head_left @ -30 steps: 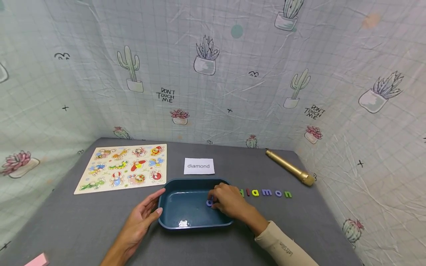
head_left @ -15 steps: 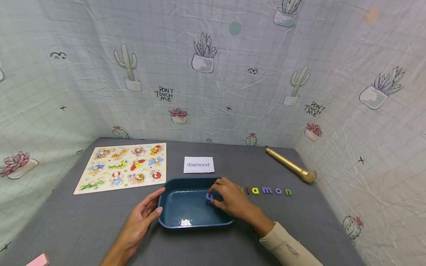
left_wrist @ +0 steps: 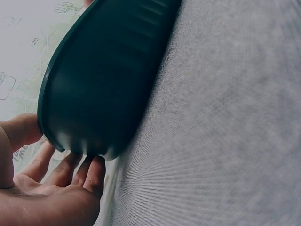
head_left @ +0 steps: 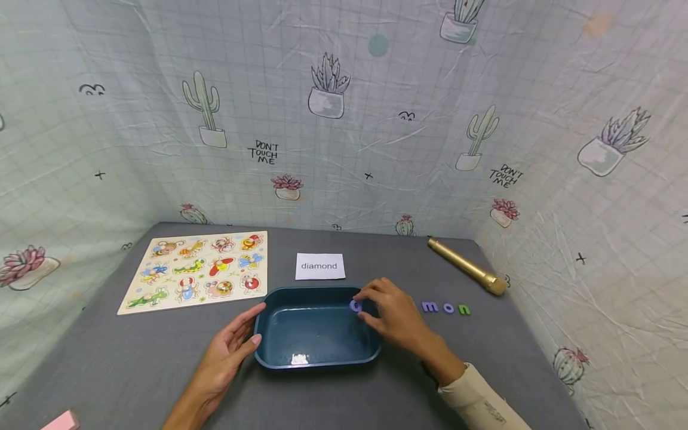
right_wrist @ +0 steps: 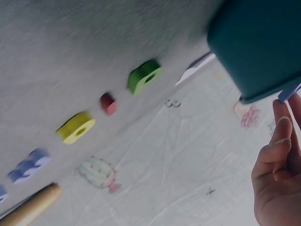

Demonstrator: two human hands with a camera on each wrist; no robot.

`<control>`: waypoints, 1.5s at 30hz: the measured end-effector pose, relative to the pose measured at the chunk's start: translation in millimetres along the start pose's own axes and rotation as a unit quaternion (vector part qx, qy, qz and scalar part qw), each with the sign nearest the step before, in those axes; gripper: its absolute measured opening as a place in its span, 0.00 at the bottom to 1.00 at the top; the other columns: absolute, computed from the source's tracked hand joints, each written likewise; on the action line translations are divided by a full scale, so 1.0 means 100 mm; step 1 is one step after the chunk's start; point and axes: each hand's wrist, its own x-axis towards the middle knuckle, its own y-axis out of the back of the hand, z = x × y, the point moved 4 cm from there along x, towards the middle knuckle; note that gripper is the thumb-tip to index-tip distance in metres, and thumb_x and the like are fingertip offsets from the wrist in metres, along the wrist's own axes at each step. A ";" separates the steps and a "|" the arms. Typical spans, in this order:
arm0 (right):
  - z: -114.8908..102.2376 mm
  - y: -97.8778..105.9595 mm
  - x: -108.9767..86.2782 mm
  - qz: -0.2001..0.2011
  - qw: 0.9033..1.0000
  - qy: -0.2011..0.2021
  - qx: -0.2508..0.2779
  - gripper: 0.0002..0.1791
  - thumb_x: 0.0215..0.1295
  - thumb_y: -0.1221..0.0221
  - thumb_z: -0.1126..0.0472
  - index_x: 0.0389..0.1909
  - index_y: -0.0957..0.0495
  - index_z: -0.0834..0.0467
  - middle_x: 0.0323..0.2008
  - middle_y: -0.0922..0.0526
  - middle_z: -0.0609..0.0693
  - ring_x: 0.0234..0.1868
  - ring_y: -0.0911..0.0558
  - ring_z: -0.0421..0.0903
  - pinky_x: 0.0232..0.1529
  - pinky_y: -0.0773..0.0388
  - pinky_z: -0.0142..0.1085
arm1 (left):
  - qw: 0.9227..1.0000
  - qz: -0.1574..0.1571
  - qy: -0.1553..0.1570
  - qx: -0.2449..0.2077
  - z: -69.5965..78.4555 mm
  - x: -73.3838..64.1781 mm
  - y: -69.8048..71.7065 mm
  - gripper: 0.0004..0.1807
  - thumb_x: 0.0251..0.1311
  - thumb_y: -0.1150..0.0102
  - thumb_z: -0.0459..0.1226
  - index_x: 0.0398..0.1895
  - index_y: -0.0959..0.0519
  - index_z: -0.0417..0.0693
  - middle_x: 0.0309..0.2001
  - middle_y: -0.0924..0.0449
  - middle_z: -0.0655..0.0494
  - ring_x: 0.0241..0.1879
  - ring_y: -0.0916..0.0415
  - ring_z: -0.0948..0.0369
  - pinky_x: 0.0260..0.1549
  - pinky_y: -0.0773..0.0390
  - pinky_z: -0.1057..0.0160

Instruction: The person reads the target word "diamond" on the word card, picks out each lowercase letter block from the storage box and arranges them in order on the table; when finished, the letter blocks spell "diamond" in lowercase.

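Observation:
My left hand (head_left: 223, 361) rests its fairly straight fingers and thumb against the left end of a dark teal plastic tray (head_left: 317, 365); in the left wrist view, fingertips (left_wrist: 96, 165) touch the tray's outer wall. My right hand (head_left: 395, 316) pinches a purple toy letter (head_left: 355, 306) over the tray's right side. Its full shape is partly covered by fingers. Right of the tray, a purple m (head_left: 429, 307), a purple o (head_left: 448, 309) and a green n (head_left: 464, 310) stand in a row. Green (right_wrist: 145, 75), red (right_wrist: 108, 102) and yellow letters (right_wrist: 76, 127) appear only in the right wrist view.
Behind the tray lies a white card (head_left: 320, 267) reading "diamond". An insect picture board (head_left: 196, 272) lies at the back left, a gold microphone (head_left: 466, 266) at the back right. A pink block (head_left: 61, 420) sits at the front left. A printed curtain (head_left: 344, 149) encloses the table.
My right hand has lifted the purple letter from the tray's floor and carried it rightward to near the right rim. It now covers the row's first letters. My left hand stays on the tray.

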 end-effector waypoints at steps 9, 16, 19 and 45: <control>0.25 0.16 -0.16 0.039 0.999 -0.013 0.001 0.16 0.57 0.20 0.60 0.47 0.11 0.51 0.44 0.15 0.43 0.39 0.22 0.40 0.35 0.21 0.31 | 1.000 -0.001 -0.002 0.002 0.00 -0.01 -0.01 0.34 0.76 0.38 0.40 0.81 0.36 0.55 0.83 0.40 0.55 0.76 0.43 0.74 0.64 0.39 0.86; 0.45 0.27 -0.30 0.069 0.997 -0.019 -0.005 0.19 0.52 0.19 0.65 0.46 0.11 0.53 0.44 0.14 0.45 0.39 0.23 0.41 0.34 0.22 0.31 | 1.000 -0.002 0.006 0.000 0.00 0.00 0.00 0.34 0.76 0.38 0.40 0.82 0.36 0.56 0.83 0.40 0.57 0.83 0.49 0.59 0.63 0.39 0.86; 0.54 0.32 -0.37 0.075 0.997 -0.027 -0.011 0.19 0.52 0.19 0.64 0.45 0.11 0.53 0.43 0.14 0.44 0.37 0.24 0.39 0.33 0.23 0.31 | 1.000 -0.002 0.007 -0.001 0.00 0.00 0.01 0.34 0.76 0.38 0.40 0.82 0.36 0.56 0.83 0.41 0.57 0.85 0.52 0.55 0.63 0.39 0.87; 1.36 0.68 -0.93 0.113 0.985 -0.110 -0.075 0.21 0.45 0.19 0.70 0.43 0.10 0.56 0.42 0.12 0.52 0.29 0.21 0.45 0.29 0.29 0.35 | 1.000 0.002 0.024 0.003 0.00 0.01 0.01 0.34 0.77 0.39 0.40 0.82 0.38 0.56 0.84 0.42 0.57 0.86 0.54 0.54 0.84 0.50 0.55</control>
